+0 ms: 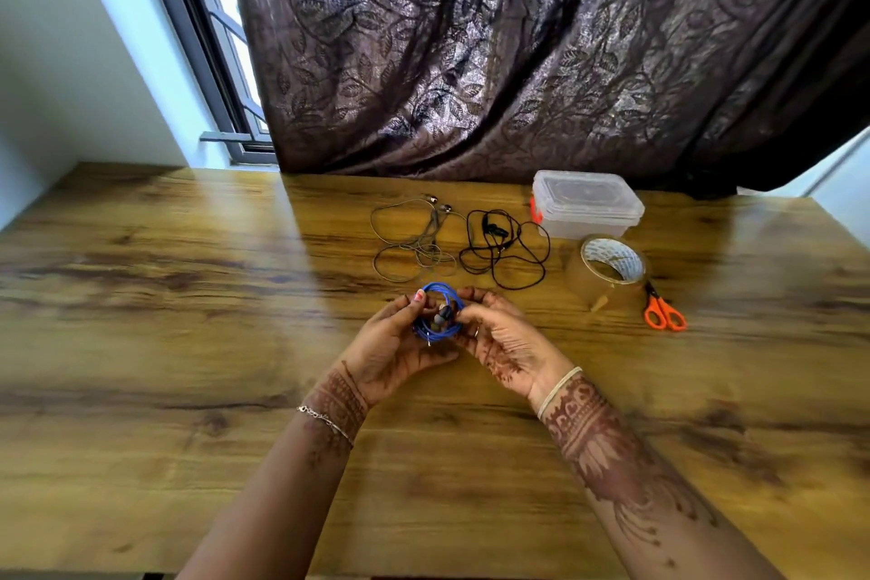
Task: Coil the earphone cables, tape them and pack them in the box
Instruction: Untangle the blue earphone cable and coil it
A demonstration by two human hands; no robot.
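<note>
Two hands grip the coiled blue earphone cable (439, 287) just above the brown wooden table (188, 344), left hand (390, 344) and right hand (503, 339) pinching opposite sides. Light and springy, it probably unwinds unless held across all loops.

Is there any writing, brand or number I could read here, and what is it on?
Tape roll: dark print on its white inner core, too blurred to read.
Plastic box: no readable label.
Scissors: no writing shows.
Blue earphone cable, held in the left hand and right hand: no writing shows.
So nothing can be read.
</note>
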